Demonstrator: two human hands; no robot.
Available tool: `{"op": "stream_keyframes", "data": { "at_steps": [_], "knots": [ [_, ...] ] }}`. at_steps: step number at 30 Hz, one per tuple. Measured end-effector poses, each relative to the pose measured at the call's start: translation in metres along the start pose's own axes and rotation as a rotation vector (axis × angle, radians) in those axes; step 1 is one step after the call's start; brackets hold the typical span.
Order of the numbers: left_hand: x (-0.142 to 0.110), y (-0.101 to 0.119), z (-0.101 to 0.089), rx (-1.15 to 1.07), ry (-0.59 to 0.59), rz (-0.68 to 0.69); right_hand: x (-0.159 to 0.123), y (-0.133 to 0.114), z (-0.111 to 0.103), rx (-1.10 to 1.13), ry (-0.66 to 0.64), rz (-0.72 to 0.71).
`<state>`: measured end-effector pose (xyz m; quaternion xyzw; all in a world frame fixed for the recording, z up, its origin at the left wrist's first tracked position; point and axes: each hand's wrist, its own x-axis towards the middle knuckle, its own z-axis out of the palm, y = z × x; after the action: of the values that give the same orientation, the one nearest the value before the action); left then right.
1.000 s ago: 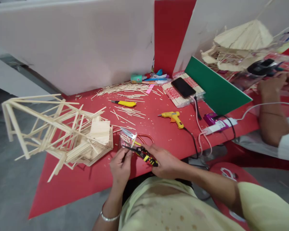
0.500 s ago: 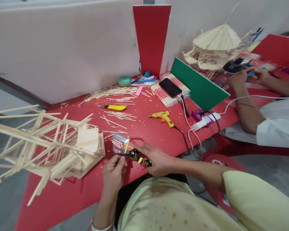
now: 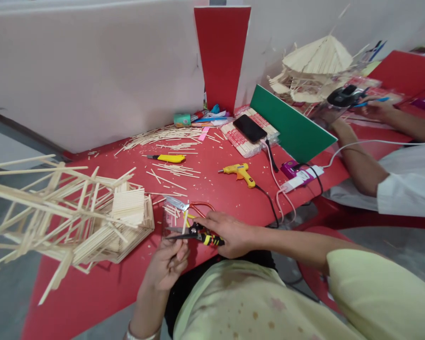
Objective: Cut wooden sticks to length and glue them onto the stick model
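My right hand (image 3: 235, 233) grips the black and yellow handles of a pair of shears (image 3: 195, 230) at the table's front edge. Their blades point left and are slightly apart. A thin wooden stick (image 3: 185, 221) stands up across the blades, its lower end pinched by my left hand (image 3: 168, 264) just below them. Behind the shears lie scissors with red handles (image 3: 202, 205) and several short stick pieces (image 3: 172, 211). A large frame built of wooden sticks (image 3: 102, 217) stands left of my left hand.
Beyond lie a yellow cutter knife (image 3: 170, 158), loose sticks (image 3: 156, 139), a yellow glue gun (image 3: 241, 173) and a phone (image 3: 250, 128) on packs of sticks. A green board (image 3: 292, 125) and a power strip (image 3: 303, 178) with cables are at right. Another person's arm (image 3: 361, 160) is beyond.
My left hand has turned, its fingers now lower under the blades. The stick's upper part shows more plainly between the blades. The other person's hands have shifted around a dark object.
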<state>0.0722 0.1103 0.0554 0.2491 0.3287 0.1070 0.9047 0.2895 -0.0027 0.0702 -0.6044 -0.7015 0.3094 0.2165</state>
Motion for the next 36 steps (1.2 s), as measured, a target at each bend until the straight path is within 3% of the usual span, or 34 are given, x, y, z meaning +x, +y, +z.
{"op": "stream_keyframes", "data": {
  "at_steps": [9,16,20,24,27,31,36],
  "knots": [
    [-0.004,-0.002,-0.011,-0.113,-0.285,-0.065,0.007,0.008,-0.005,-0.050,0.001,-0.179],
    [-0.003,-0.008,-0.001,-0.140,-0.335,-0.108,0.004,0.012,-0.010,-0.067,-0.007,-0.243],
    [-0.004,-0.005,0.009,-0.076,-0.205,-0.063,0.003,0.011,-0.011,-0.073,-0.016,-0.181],
    [-0.003,-0.001,0.019,0.047,0.046,0.151,-0.005,0.006,-0.009,0.015,-0.017,-0.061],
    [-0.001,-0.001,0.021,0.149,0.161,0.301,-0.015,0.004,-0.006,0.077,-0.020,-0.003],
    [0.002,-0.005,0.012,0.356,0.261,0.432,-0.021,0.001,-0.006,0.240,0.008,0.045],
    [0.006,-0.012,-0.001,0.407,0.286,0.619,-0.015,-0.004,-0.010,0.640,-0.150,0.041]
  ]
}}
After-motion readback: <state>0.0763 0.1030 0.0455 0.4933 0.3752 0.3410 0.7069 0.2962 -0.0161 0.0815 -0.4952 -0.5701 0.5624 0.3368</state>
